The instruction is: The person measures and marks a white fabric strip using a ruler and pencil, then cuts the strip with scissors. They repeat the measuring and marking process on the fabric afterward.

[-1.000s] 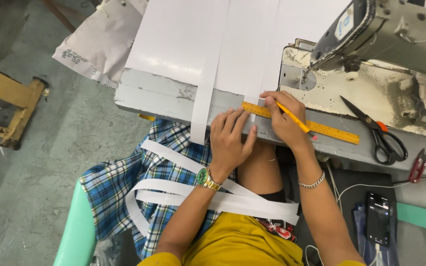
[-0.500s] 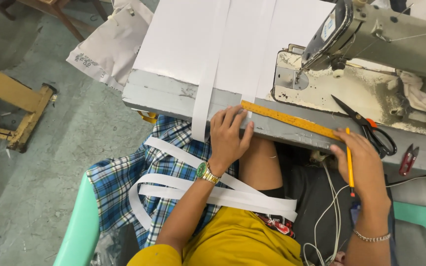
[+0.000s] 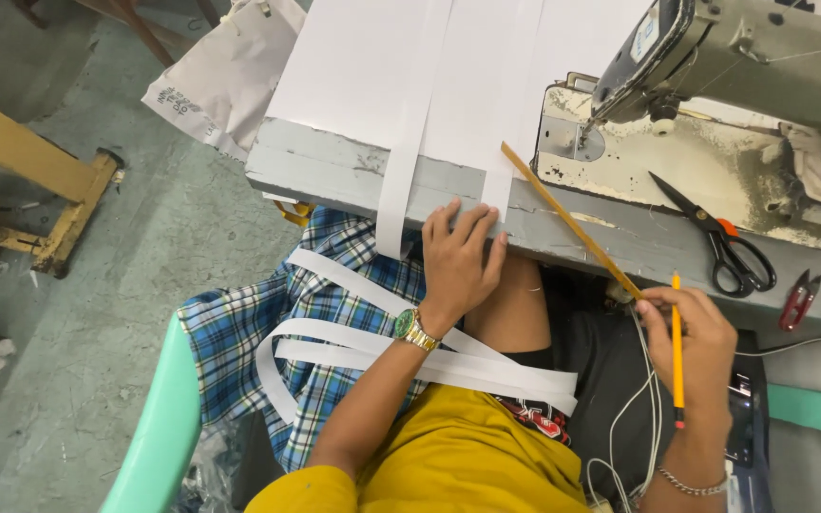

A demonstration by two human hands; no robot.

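My left hand rests at the front edge of the grey sewing table, its fingers on the hanging ends of white fabric strips that run across white cloth. A gold watch with a green face sits on that wrist. My right hand is below the table edge, gripping a yellow pencil and the near end of a long yellow ruler, which slants up across the table. More white strips lie across my lap on a blue plaid cloth.
A sewing machine stands at the table's right. Black scissors with an orange spot and small red snips lie near it. A mint plastic chair, a wooden frame and a white bag are at the left.
My right hand has left the table with the pencil and dropped to my lap side, taking hold of the ruler's end and swinging the ruler to a steep slant. The left hand stays put.
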